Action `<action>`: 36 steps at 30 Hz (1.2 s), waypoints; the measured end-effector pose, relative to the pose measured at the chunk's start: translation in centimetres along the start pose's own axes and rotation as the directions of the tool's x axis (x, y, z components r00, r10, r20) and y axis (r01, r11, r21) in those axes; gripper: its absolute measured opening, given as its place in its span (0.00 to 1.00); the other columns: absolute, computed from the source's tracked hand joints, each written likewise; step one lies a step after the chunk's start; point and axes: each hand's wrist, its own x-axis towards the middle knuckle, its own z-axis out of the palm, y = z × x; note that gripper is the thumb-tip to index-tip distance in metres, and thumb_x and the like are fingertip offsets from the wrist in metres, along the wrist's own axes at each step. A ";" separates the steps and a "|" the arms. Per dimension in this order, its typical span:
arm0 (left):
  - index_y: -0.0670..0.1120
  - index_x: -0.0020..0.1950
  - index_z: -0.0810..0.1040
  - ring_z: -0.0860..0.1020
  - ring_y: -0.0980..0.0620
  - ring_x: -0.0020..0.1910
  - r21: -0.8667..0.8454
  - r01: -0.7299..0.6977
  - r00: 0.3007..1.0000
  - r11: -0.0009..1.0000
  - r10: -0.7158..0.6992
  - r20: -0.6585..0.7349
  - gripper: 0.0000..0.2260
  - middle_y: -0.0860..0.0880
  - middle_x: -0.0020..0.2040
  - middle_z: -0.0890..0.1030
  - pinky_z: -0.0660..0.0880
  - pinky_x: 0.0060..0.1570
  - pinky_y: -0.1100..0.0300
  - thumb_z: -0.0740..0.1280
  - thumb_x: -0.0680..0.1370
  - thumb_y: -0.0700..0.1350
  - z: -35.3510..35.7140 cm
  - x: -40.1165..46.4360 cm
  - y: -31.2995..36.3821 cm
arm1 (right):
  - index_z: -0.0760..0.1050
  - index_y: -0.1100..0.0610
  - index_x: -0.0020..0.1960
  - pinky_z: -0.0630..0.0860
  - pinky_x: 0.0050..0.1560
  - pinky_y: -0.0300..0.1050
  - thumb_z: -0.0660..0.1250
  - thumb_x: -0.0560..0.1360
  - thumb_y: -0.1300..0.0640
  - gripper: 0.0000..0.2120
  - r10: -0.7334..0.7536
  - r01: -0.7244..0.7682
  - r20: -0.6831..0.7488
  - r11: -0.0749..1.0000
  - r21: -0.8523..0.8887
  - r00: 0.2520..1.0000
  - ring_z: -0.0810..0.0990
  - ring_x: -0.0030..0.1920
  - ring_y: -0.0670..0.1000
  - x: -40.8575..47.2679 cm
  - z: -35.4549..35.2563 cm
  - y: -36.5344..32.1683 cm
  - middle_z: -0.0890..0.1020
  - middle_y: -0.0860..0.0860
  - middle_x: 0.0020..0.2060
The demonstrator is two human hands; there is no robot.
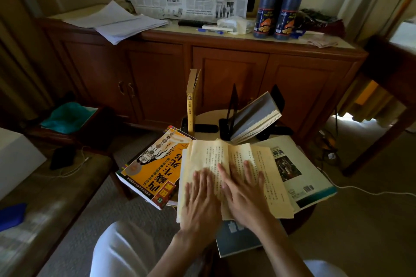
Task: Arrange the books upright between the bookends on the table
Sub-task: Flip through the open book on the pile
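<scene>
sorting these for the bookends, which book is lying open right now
The pale-paged book under both hands, spread flat with its printed pages showing. The orange book beside it lies closed; the thin yellow one stands upright.

open book [234,171]: yellowed pages, lying flat, nearest the viewer
yellow book [193,101]: upright, behind open book
grey book [255,118]: leaning between black bookends [233,110]
orange book [153,166]: flat, left of open book
</scene>
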 end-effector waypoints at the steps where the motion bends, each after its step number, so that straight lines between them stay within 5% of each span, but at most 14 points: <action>1: 0.40 0.78 0.34 0.30 0.42 0.76 0.011 0.034 0.999 0.999 -0.034 0.002 0.31 0.42 0.78 0.32 0.28 0.74 0.53 0.43 0.80 0.50 -0.1 0.8 -0.1 | 0.28 0.36 0.75 0.34 0.73 0.70 0.28 0.75 0.35 0.29 -0.010 0.010 -0.003 1.000 -0.016 1.000 0.34 0.77 0.62 -0.1 0.0 0.0 0.40 0.47 0.79; 6: 0.41 0.80 0.36 0.33 0.46 0.78 0.014 -0.019 1.000 1.000 0.019 0.020 0.30 0.44 0.79 0.34 0.34 0.76 0.50 0.44 0.84 0.55 -0.7 6.9 -0.9 | 0.28 0.44 0.77 0.37 0.72 0.73 0.35 0.73 0.31 0.37 -0.032 0.034 0.018 0.996 -0.083 0.999 0.36 0.77 0.65 -0.1 0.8 0.3 0.39 0.50 0.78; 16: 0.48 0.80 0.40 0.29 0.47 0.76 0.012 0.046 0.999 0.999 -0.045 -0.029 0.31 0.44 0.79 0.34 0.26 0.72 0.45 0.35 0.80 0.62 0.0 12.0 -2.9 | 0.32 0.42 0.78 0.31 0.72 0.68 0.37 0.81 0.35 0.30 0.015 -0.016 -0.045 1.000 -0.010 0.999 0.31 0.77 0.60 0.1 0.7 -0.2 0.40 0.46 0.79; 22: 0.50 0.80 0.36 0.32 0.53 0.78 0.086 -0.335 0.941 0.938 0.338 -0.022 0.26 0.51 0.79 0.32 0.30 0.75 0.52 0.41 0.85 0.56 0.2 6.2 -3.9 | 0.38 0.41 0.79 0.31 0.72 0.68 0.31 0.76 0.32 0.33 0.012 -0.013 -0.045 0.999 -0.032 0.999 0.32 0.77 0.60 0.2 1.3 0.1 0.43 0.46 0.79; 29: 0.48 0.81 0.41 0.37 0.55 0.79 0.104 -0.331 0.938 0.938 0.339 -0.076 0.27 0.50 0.81 0.39 0.37 0.76 0.56 0.44 0.85 0.57 0.9 0.8 -5.8 | 0.36 0.38 0.77 0.32 0.73 0.66 0.38 0.80 0.34 0.28 0.024 -0.025 -0.032 0.999 -0.029 0.999 0.31 0.77 0.58 0.2 0.9 0.1 0.40 0.44 0.78; 31: 0.48 0.81 0.47 0.42 0.52 0.80 0.126 -0.308 0.948 0.943 0.315 -0.041 0.27 0.48 0.81 0.43 0.39 0.77 0.55 0.47 0.85 0.58 0.8 0.3 -6.0 | 0.37 0.38 0.78 0.32 0.73 0.66 0.38 0.80 0.34 0.28 0.022 -0.023 -0.041 1.000 -0.019 0.999 0.31 0.77 0.57 0.2 0.9 0.1 0.42 0.43 0.79; 33: 0.45 0.76 0.66 0.62 0.45 0.77 0.188 -0.335 0.937 0.923 0.348 -0.041 0.27 0.44 0.77 0.63 0.56 0.77 0.51 0.59 0.81 0.58 -0.6 1.1 -5.6 | 0.39 0.38 0.78 0.32 0.73 0.66 0.38 0.80 0.34 0.28 0.008 -0.008 -0.052 1.000 0.000 0.999 0.33 0.77 0.57 0.2 0.8 0.1 0.43 0.44 0.79; 35: 0.45 0.60 0.82 0.79 0.47 0.63 0.265 -0.339 0.930 0.903 0.364 -0.049 0.22 0.45 0.63 0.81 0.75 0.62 0.57 0.73 0.73 0.56 -2.9 2.5 -3.7 | 0.39 0.40 0.79 0.34 0.73 0.66 0.39 0.80 0.34 0.30 0.007 -0.007 -0.053 1.000 0.002 0.999 0.34 0.77 0.58 0.1 1.0 0.2 0.41 0.45 0.78; 36: 0.43 0.59 0.82 0.79 0.49 0.61 0.227 -0.341 0.928 0.912 0.365 -0.075 0.20 0.45 0.62 0.81 0.77 0.58 0.60 0.75 0.72 0.54 -3.9 3.1 -2.5 | 0.39 0.42 0.79 0.35 0.74 0.66 0.41 0.79 0.33 0.31 0.024 -0.023 -0.061 0.999 0.025 0.998 0.35 0.78 0.57 0.1 1.1 0.3 0.40 0.46 0.78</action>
